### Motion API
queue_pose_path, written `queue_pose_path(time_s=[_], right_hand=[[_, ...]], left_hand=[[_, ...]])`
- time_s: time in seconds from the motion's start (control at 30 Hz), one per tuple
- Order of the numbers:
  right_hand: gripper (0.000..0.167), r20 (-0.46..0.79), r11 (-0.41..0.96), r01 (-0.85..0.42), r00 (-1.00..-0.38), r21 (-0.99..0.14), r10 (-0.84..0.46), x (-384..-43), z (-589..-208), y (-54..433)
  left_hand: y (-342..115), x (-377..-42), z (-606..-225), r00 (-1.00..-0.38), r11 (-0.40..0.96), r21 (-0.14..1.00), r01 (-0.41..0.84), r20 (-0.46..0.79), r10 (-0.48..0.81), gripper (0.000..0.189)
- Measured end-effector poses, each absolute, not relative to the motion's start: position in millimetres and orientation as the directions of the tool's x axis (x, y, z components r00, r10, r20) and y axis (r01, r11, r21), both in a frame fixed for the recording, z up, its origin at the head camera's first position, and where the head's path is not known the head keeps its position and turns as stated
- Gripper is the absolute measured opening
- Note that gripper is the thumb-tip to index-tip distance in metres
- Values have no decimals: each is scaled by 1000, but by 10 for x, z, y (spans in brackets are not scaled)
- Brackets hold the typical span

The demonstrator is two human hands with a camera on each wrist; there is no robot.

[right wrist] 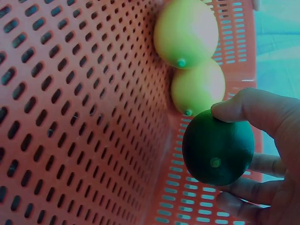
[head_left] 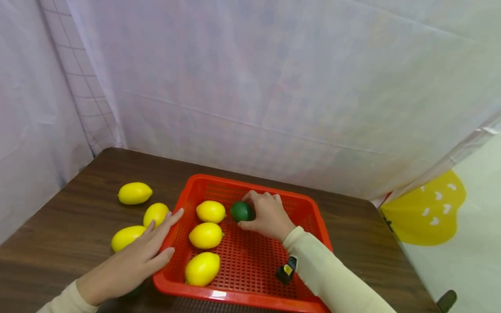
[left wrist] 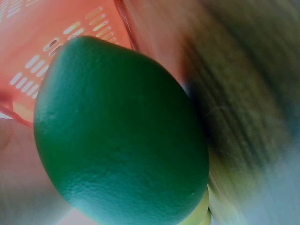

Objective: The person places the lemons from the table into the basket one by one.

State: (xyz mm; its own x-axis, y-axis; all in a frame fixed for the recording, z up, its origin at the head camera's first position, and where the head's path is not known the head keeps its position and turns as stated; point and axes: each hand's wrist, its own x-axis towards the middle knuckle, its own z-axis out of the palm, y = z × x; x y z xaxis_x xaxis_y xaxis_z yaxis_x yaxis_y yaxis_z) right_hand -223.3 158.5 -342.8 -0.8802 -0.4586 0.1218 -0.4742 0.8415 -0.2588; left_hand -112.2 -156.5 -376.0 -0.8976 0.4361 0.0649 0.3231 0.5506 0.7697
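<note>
My right hand [head_left: 270, 216] grips a dark green lime [head_left: 240, 211] between thumb and fingers, inside the red basket [head_left: 250, 265] near its far wall. In the right wrist view the held lime [right wrist: 218, 147] shows its stem end. Three yellow lemons line the basket's left side: a far lemon [head_left: 211, 211], a middle lemon [head_left: 206, 235] and a near lemon [head_left: 202, 269]. With fingers extended, my left hand [head_left: 137, 260] lies along the basket's left rim. Another green lime [left wrist: 122, 136] sits beneath the left wrist, mostly hidden in the head view.
On the brown wooden table [head_left: 74, 208], left of the basket, lie three more lemons: one farther back [head_left: 135, 193], one by my left fingertips [head_left: 155, 214] and one partly behind that hand [head_left: 126, 237]. A white curtain [head_left: 254, 78] hangs behind the table.
</note>
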Motion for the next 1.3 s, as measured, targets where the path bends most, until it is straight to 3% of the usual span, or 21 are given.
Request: queue_pose_path(time_s=[0.43,1.3], right_hand=[[53,93,844,-500,-866,-193,-492,-2271,-3528,1585],[55,79,819,-549,-835,-163,-544,-2240,-3602,1509]], left_hand=[[-1583,-1145,-3777,-899,554,771,312,51,435,68],[-1571,-1141,-3785,-894,537,779,325,68,442,68]])
